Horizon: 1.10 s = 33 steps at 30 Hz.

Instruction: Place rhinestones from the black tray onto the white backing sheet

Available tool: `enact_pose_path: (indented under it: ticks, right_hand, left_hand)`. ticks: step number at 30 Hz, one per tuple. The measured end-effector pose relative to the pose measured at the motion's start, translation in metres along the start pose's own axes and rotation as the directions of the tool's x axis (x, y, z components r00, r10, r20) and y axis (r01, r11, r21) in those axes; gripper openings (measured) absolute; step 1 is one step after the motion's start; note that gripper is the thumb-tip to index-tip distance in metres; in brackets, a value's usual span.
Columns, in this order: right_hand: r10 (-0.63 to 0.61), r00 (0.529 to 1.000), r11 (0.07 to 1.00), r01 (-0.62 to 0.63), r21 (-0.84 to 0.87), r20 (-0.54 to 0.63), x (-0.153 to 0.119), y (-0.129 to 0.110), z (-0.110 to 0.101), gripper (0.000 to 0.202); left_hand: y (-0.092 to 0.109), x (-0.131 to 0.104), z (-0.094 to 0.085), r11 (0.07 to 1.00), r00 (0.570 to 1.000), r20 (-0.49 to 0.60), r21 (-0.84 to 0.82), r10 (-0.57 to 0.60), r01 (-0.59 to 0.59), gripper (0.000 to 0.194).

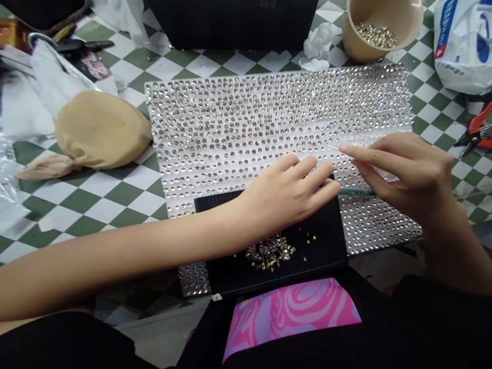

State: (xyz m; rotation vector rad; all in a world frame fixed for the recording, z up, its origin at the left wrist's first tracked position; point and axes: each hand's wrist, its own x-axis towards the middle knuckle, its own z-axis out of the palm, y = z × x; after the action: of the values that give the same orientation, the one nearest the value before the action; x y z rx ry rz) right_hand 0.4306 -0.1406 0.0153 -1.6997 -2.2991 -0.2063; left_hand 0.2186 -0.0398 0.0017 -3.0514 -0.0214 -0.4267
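Note:
A white sheet (246, 110) set with rows of shiny rhinestones lies in front of me. Across its lower part rests a black folder-like pad (323, 246) bearing a small heap of loose gold and silver rhinestones (271, 252). My left hand (286, 189) lies palm down over the pad's upper edge, fingers stretched out and holding nothing visible. To the right, my right hand (407, 171) pinches thumb and index finger just above the sheet. A thin, pale needle-like tip (332, 147) shows at those fingertips. Between my hands lies a teal stick (357, 191), partly hidden.
A beige cup (351, 43) of rhinestones stands at the back right, near a white plastic packet (461, 51) and red-handled pliers (478, 130). A tied tan cloth bag (102, 128) lies left. A black box (234, 23) stands behind, on the checked tablecloth (126, 197).

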Motion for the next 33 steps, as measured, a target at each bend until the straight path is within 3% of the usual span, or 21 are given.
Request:
enact_pose_path:
  ticks: [10,17,26,33]
  right_hand:
    - [-0.015,1.000,1.000,0.015,-0.003,-0.003,-0.001,0.001,0.008,0.038]
    - [-0.011,1.000,1.000,0.011,-0.003,0.012,-0.001,0.002,0.003,0.039]
    - [-0.029,0.997,0.999,0.028,-0.021,-0.075,0.000,0.002,0.001,0.038]
    - [-0.004,1.000,1.000,0.004,-0.004,0.022,0.001,-0.001,0.002,0.040]
  left_hand:
    - [0.001,-0.001,0.001,1.000,1.000,-0.010,0.007,-0.008,0.008,0.011]
    - [0.002,-0.001,0.001,1.000,1.000,-0.017,0.013,-0.008,0.008,0.012]
    - [0.000,0.001,-0.009,0.999,0.999,-0.038,0.051,0.014,-0.012,0.020]
    - [0.003,0.000,-0.014,0.999,1.000,0.011,0.046,0.000,-0.001,0.020]
